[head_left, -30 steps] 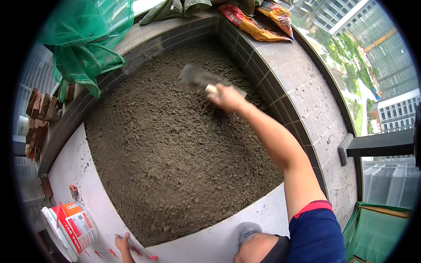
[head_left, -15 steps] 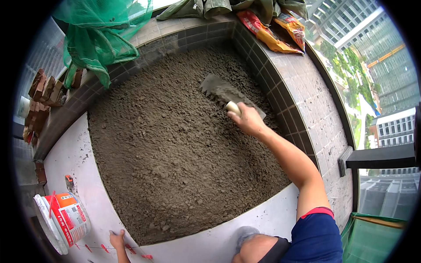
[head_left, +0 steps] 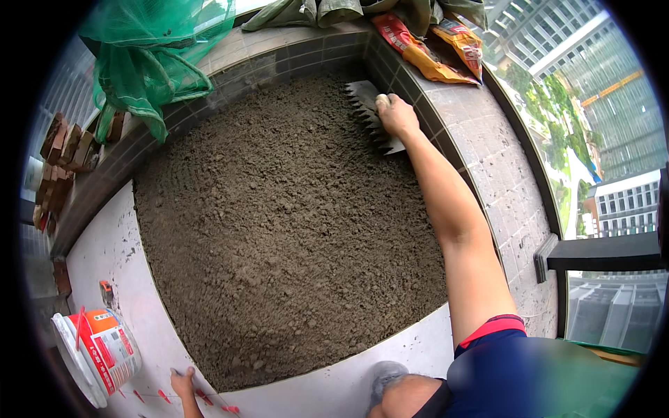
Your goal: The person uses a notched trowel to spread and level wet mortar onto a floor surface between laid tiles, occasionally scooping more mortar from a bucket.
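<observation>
My right hand (head_left: 398, 117) grips the pale handle of a notched trowel (head_left: 365, 97), fingers wrapped round it. The trowel's grey, toothed blade lies over the far right part of a bed of damp, crumbly grey-brown mortar (head_left: 279, 230), close to the dark tiled side wall. My left hand (head_left: 183, 382) rests on the pale floor tile (head_left: 157, 327) at the lower left, just outside the mortar's near left corner. Its fingers are apart and nothing shows in them.
A white and red bucket (head_left: 104, 355) and a small orange-black tape measure (head_left: 106, 292) are at the left. Red tile clips (head_left: 203, 397) line a joint. Green netting (head_left: 150, 76), stacked bricks (head_left: 70, 146) and orange-red bags (head_left: 425, 52) sit around the low wall (head_left: 481, 139).
My right hand has carried the trowel away from me to the far right corner, and the blade has turned steeper. The left hand stays on the tile.
</observation>
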`<action>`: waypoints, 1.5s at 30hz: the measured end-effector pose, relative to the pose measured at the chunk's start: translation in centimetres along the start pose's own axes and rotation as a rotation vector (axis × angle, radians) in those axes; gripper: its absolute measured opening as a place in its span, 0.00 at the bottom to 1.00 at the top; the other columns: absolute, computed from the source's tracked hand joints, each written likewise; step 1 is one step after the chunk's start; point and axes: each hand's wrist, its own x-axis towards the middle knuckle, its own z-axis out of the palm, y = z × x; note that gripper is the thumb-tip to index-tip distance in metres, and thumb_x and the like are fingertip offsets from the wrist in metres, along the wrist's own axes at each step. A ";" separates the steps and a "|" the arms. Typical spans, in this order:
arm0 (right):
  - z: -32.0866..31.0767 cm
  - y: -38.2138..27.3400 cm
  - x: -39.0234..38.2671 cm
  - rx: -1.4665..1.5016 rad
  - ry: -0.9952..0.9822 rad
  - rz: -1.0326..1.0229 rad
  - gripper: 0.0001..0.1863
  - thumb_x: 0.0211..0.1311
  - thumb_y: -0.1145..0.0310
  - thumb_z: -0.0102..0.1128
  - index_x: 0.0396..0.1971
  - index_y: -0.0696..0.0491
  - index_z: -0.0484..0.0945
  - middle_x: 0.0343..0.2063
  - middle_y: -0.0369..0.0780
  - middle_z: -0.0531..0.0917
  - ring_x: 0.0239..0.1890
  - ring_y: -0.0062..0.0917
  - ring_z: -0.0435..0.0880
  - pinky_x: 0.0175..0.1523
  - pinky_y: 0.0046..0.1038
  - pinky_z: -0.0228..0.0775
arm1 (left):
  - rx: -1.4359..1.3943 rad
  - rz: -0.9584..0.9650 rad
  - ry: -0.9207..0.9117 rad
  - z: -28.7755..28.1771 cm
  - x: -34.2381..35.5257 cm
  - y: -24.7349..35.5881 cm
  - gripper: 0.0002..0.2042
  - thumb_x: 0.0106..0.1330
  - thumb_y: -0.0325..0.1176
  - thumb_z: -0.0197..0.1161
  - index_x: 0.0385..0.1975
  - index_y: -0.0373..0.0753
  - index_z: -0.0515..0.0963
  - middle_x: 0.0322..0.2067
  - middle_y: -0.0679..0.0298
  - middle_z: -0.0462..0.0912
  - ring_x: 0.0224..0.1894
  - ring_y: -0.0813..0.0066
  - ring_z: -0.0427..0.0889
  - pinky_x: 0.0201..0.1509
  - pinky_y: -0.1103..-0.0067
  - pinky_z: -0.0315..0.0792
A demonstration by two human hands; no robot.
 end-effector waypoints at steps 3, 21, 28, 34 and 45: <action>-1.6 2.9 -0.3 0.060 -0.110 0.043 0.24 0.65 0.50 0.50 0.48 0.54 0.77 0.47 0.51 0.81 0.53 0.44 0.78 0.57 0.39 0.69 | -0.027 0.043 0.016 0.2 0.2 -0.8 0.47 0.44 0.51 0.74 0.60 0.23 0.65 0.53 0.38 0.74 0.57 0.48 0.74 0.62 0.68 0.67; -8.4 15.3 -44.5 0.690 -0.027 0.688 0.19 0.67 0.51 0.55 0.37 0.54 0.70 0.21 0.35 0.73 0.18 0.20 0.73 0.21 0.25 0.68 | 0.109 0.051 0.050 -0.3 -0.2 0.5 0.44 0.46 0.54 0.73 0.56 0.23 0.69 0.47 0.39 0.79 0.51 0.44 0.78 0.55 0.64 0.70; -0.8 10.3 -41.9 1.376 0.186 0.800 0.14 0.69 0.55 0.52 0.40 0.48 0.62 0.23 0.34 0.70 0.19 0.20 0.71 0.21 0.25 0.69 | 0.083 0.089 0.037 1.1 0.7 -0.2 0.45 0.47 0.54 0.73 0.55 0.20 0.68 0.45 0.37 0.79 0.49 0.44 0.80 0.54 0.65 0.72; 4.1 3.8 -30.5 1.564 0.084 0.629 0.11 0.70 0.57 0.50 0.38 0.46 0.62 0.22 0.33 0.70 0.19 0.20 0.71 0.21 0.25 0.68 | 0.003 0.106 -0.029 2.3 0.5 -0.9 0.45 0.53 0.52 0.69 0.61 0.21 0.62 0.51 0.38 0.76 0.55 0.45 0.76 0.59 0.67 0.68; 8.5 -6.8 -4.4 1.413 -0.350 0.407 0.18 0.68 0.57 0.53 0.40 0.58 0.67 0.19 0.38 0.74 0.15 0.22 0.74 0.18 0.27 0.68 | -0.030 0.019 -0.022 2.6 -2.7 -1.6 0.40 0.60 0.44 0.65 0.69 0.34 0.54 0.64 0.40 0.62 0.64 0.47 0.65 0.67 0.68 0.58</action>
